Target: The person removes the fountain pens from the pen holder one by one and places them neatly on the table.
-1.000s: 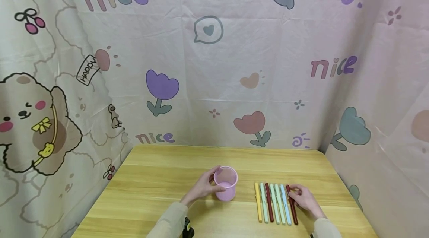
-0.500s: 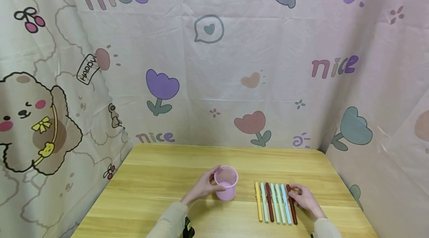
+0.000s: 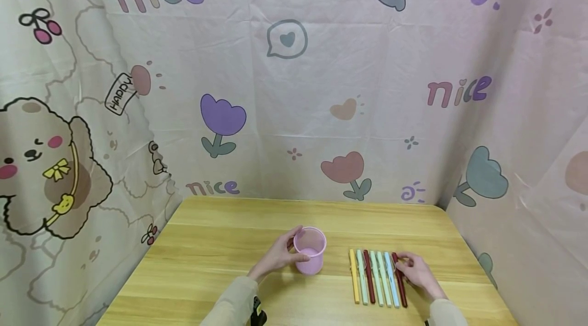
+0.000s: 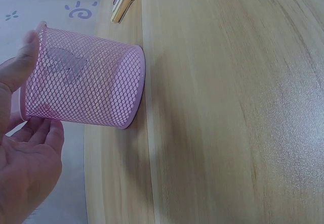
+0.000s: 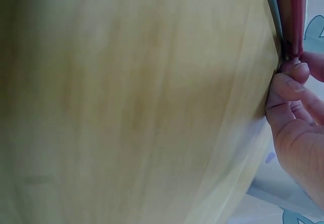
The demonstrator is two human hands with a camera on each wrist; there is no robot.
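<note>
A pink mesh pen holder (image 3: 310, 257) stands upright on the table, its inside bare as seen from above. My left hand (image 3: 275, 257) holds it near the rim from the left, thumb on the near side and fingers behind. That mesh wall (image 4: 81, 77) shows closely in the left wrist view. To the right, several pens lie side by side in a row. The outermost is a dark red pen (image 3: 402, 290), and my right hand (image 3: 419, 272) pinches its upper part. In the right wrist view, the fingertips (image 5: 293, 85) meet the dark red pen (image 5: 292, 21).
Left of that pen lie a light blue pen (image 3: 392, 285), pale green pens (image 3: 382, 285), another dark red pen (image 3: 369, 280) and a yellow pen (image 3: 354, 280). All rest on the wooden table (image 3: 220, 234). A printed curtain (image 3: 285, 91) surrounds its back and sides.
</note>
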